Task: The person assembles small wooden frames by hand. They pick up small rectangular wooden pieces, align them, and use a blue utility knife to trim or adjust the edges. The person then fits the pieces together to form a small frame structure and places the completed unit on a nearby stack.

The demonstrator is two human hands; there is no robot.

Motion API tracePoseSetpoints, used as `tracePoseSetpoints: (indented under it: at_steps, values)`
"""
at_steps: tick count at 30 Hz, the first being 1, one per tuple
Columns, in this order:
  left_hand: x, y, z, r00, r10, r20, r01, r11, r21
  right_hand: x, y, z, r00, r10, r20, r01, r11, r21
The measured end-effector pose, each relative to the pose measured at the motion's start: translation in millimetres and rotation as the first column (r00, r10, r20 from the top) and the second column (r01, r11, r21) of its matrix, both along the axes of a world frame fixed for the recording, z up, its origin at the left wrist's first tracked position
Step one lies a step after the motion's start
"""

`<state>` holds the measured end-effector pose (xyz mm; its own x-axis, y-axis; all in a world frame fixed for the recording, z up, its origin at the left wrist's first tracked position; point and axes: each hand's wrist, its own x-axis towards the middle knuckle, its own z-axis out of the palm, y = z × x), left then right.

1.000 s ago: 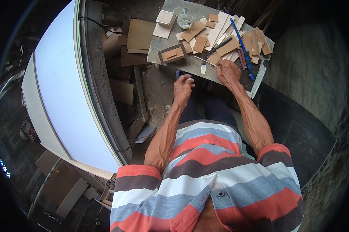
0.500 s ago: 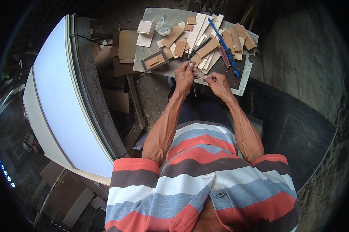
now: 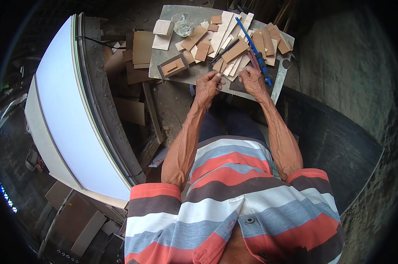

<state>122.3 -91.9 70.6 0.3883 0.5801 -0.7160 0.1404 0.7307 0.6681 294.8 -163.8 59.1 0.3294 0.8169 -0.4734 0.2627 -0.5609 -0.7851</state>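
My left hand [image 3: 209, 87] is closed at the near edge of the worktable [image 3: 166, 17], pinching a thin dark stick [image 3: 221, 69] between thumb and fingers. The stick's exact kind is too small to make out. To its right, my right hand [image 3: 253, 82] has its fingers curled over the table's near edge; whatever it may hold is hidden. Just beyond both hands lies a heap of flat wood pieces [image 3: 235, 49], pale and brown. A long blue tool [image 3: 254, 48] slants across the heap. Left of my hands sits a dark-edged wooden piece [image 3: 174, 66] with a small raised bar.
A clear glass cup [image 3: 183, 28] and pale wood blocks [image 3: 163, 27] stand at the far left of the table. A large white panel [image 3: 71, 105] leans at my left, with boards [image 3: 141, 48] beside it. A dark board [image 3: 335, 141] extends at right.
My right hand has moved slightly up and right, away from the left hand. The left hand has dropped a little, and the stick's angle has changed. The whole view has shifted slightly.
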Motion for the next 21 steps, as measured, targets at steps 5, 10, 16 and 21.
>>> tracePoseSetpoints:
  at_steps: [5, 10, 16, 21]
  values:
    - [-4.2, 5.0, 7.2, 0.988, -0.150, -0.046, 0.150, 0.989, 0.003, -22.6, 22.4, 17.8, 0.900, -0.199, -0.387, 0.186, 0.980, -0.071]
    - [-11.4, 7.1, 7.8, 0.990, -0.117, -0.077, 0.120, 0.992, 0.027, -21.0, 25.5, -3.1, 0.992, -0.074, 0.107, 0.069, 0.997, 0.044]
    - [-23.0, 10.5, 3.3, 0.992, -0.047, -0.121, 0.046, 0.999, -0.013, 4.8, 59.7, -11.0, 0.723, -0.054, 0.689, -0.247, 0.911, 0.331]
    - [-31.6, 8.3, 4.2, 0.989, -0.028, -0.145, 0.028, 1.000, -0.004, 53.3, 54.1, -25.3, 0.802, -0.179, 0.570, 0.155, 0.984, 0.091]
